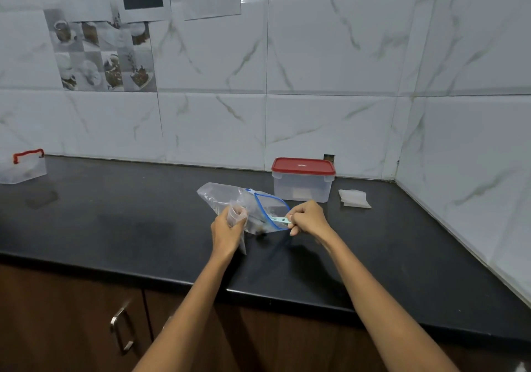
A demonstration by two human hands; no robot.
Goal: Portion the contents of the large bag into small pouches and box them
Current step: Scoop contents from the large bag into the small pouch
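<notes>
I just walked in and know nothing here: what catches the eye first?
Two hands mid-counter: the left hand holds a small pouch, the right hand pinches a pale green tool at the blue-rimmed large bag. Behind stands a red-lidded box.

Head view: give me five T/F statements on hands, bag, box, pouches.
1. The left hand holds a small pouch. True.
2. The right hand is empty. False: it pinches a pale green tool at the mouth of the bag.
3. The box has its red lid on. True.
4. The bag hangs in the air above the counter. False: it lies on the counter.
5. The spare pouches lie left of the box. False: they lie to its right.
</notes>
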